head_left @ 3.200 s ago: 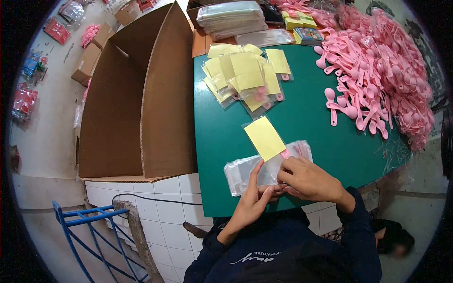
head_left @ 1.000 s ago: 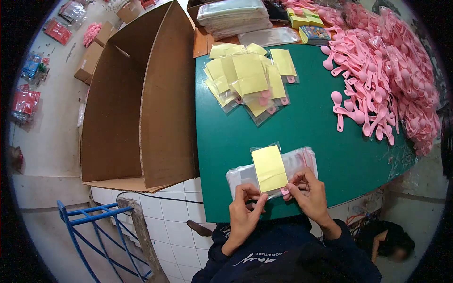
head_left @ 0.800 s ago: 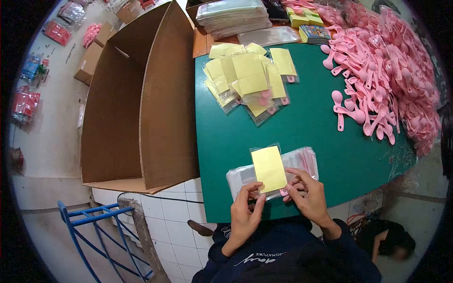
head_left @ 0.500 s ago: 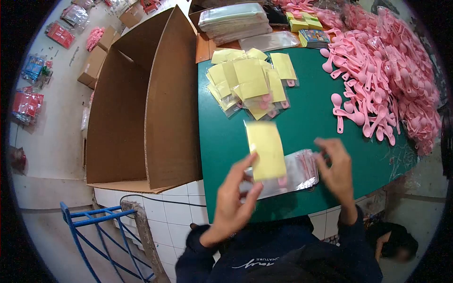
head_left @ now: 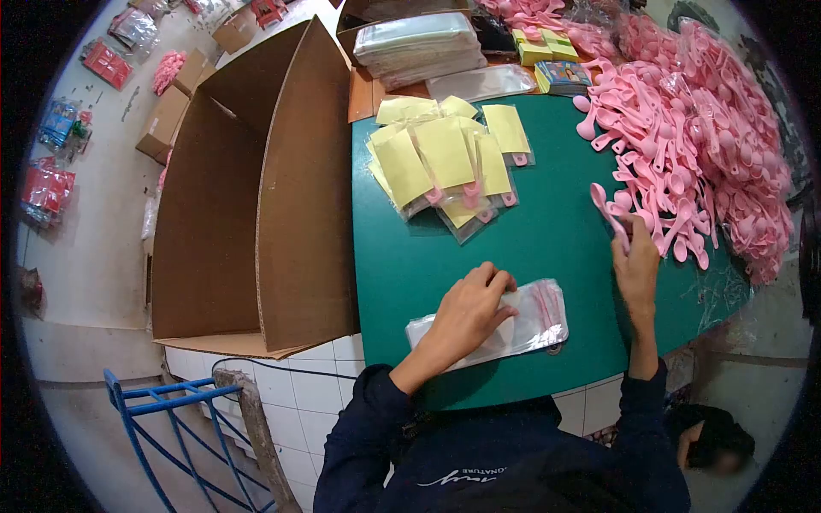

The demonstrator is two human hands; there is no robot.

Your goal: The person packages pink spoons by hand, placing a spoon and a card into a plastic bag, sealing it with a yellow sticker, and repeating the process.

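My left hand (head_left: 469, 309) rests on a stack of clear plastic bags (head_left: 540, 318) near the table's front edge. Its fingers are bent, with the thumb and fingertips closing on the top bag. Off to the right, my right hand (head_left: 636, 261) grips a pink spoon (head_left: 605, 210) by its handle, bowl pointing up and away from me. Just beyond that hand spreads a large heap of pink spoons (head_left: 676, 162). Farther back on the left lies a pile of bagged packets with yellow cards (head_left: 445, 150), pink handle ends showing at their lower edges.
A tall open cardboard box (head_left: 308, 205) stands against the left side of the green table (head_left: 547, 231). At the back are stacked clear sleeves (head_left: 419, 43) and a bundle of printed cards (head_left: 564, 77). A blue metal frame (head_left: 180, 389) stands lower left; another person (head_left: 714, 440) is lower right.
The yellow-card packet has left my left hand, which is now down on the bags; the pile of packets looks rearranged. My right hand moved up and right and took a pink spoon.
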